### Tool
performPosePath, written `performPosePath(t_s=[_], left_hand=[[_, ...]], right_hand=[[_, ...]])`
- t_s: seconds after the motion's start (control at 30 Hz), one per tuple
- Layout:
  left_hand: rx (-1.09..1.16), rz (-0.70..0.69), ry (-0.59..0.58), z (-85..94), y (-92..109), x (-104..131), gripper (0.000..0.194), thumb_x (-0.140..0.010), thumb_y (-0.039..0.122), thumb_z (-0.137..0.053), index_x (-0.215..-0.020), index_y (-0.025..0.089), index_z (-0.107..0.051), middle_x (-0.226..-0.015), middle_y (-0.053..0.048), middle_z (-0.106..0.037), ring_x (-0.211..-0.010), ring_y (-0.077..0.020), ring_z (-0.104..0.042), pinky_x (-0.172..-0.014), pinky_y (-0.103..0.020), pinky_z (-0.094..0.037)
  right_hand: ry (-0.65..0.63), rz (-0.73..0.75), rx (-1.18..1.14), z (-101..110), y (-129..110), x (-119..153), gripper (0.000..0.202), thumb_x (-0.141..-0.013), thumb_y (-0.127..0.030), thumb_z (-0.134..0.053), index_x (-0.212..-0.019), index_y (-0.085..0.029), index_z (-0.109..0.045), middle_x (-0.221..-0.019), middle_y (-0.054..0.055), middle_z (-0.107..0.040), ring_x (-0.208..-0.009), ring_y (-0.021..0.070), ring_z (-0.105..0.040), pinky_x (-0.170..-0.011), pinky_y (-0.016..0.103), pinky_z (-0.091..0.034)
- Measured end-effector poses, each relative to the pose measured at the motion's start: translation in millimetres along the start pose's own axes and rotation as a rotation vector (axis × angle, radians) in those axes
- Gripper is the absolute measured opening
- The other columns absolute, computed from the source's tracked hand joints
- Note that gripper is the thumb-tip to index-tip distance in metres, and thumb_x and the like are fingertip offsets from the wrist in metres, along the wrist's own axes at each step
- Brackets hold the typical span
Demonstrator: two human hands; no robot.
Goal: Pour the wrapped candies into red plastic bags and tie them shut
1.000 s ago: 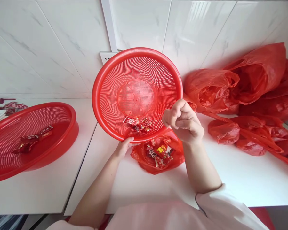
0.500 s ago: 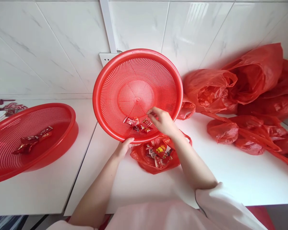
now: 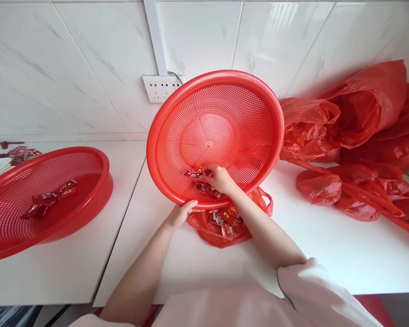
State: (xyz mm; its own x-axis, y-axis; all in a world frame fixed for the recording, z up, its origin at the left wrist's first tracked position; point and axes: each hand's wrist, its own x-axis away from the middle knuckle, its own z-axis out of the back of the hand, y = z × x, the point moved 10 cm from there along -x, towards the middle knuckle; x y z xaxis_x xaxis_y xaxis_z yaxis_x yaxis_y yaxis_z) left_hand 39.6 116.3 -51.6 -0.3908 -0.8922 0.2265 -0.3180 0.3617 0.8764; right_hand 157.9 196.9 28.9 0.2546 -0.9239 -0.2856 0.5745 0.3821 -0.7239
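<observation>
My left hand (image 3: pixel 181 213) is closed on the near rim of a red plastic mesh basket (image 3: pixel 248 102), thumb inside and fingers hidden below. The basket is tilted with its mouth toward me. Inside it, my right hand (image 3: pixel 221 180) pinches the end of a small red wrapped packet (image 3: pixel 192 173). A few more shiny packets (image 3: pixel 202 187) lie low against the basket wall, partly covered by that hand. Directly beneath the rim, an open red plastic bag (image 3: pixel 204 232) holds several red and patterned packets (image 3: pixel 230 215).
A second red basket (image 3: pixel 95 200) with some red packets stands tilted at left. Several red plastic bags (image 3: pixel 364 106) are heaped on the right of the white table (image 3: pixel 313 240). A socket strip (image 3: pixel 160 88) is on the tiled wall behind.
The tilted basket has shifted right, uncovering more of the socket strip. My right hand has moved down and left among the packets and now pinches one. My left hand keeps its hold on the rim.
</observation>
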Motion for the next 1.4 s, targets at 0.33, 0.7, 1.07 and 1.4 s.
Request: performPosePath(t_s=[0.33, 0.7, 1.07, 1.4], left_hand=[[0.067, 0.008, -0.066, -1.3, 0.2, -4.6, 0.038, -0.083, 0.029, -0.056, -0.111, 0.007, -0.067, -0.108, -0.016, -0.07, -0.103, -0.0318, -0.065, -0.09, -0.045, -0.051], [0.051, -0.129, 0.033, 12.3, 17.9, -6.3, 0.028, -0.081, 0.026, -0.058, -0.097, 0.008, -0.072, -0.107, -0.014, -0.071, -0.105, -0.031, -0.064, -0.09, -0.045, -0.053], [0.074, -0.164, 0.058, 12.2, 27.8, -4.6, 0.029, -0.079, 0.024, -0.059, -0.102, 0.011, -0.07, -0.108, -0.013, -0.071, -0.106, -0.0319, -0.064, -0.094, -0.049, -0.05], [0.053, -0.082, 0.048, 8.5, 16.4, -3.6, 0.031, -0.079, 0.028, -0.059, -0.099, 0.008, -0.071, -0.106, -0.015, -0.071, -0.106, -0.0335, -0.064, -0.094, -0.048, -0.05]], right_hand=[[0.061, -0.072, -0.464, 40.3, 3.4, 0.3, 0.034, -0.081, -0.052, -0.061, -0.086, -0.019, -0.058, -0.068, 0.001, -0.065, -0.061, 0.0144, -0.061, -0.056, 0.023, -0.042], [0.127, 0.02, -0.385, 82.7, -18.2, 6.9, 0.032, -0.081, -0.041, -0.064, -0.065, -0.019, -0.048, -0.062, -0.005, -0.045, -0.059, 0.0097, -0.042, -0.058, 0.024, -0.033], [-0.54, -0.017, 0.013, 65.4, -25.4, 50.7, 0.018, -0.075, -0.028, -0.069, -0.092, -0.024, -0.074, -0.087, 0.003, -0.073, -0.076, 0.0196, -0.065, -0.066, 0.028, -0.049], [-0.412, 0.17, 0.226, 17.9, -39.4, 27.1, 0.024, -0.084, -0.03, -0.062, -0.106, -0.025, -0.07, -0.102, 0.005, -0.07, -0.089, 0.0224, -0.065, -0.077, 0.032, -0.048]])
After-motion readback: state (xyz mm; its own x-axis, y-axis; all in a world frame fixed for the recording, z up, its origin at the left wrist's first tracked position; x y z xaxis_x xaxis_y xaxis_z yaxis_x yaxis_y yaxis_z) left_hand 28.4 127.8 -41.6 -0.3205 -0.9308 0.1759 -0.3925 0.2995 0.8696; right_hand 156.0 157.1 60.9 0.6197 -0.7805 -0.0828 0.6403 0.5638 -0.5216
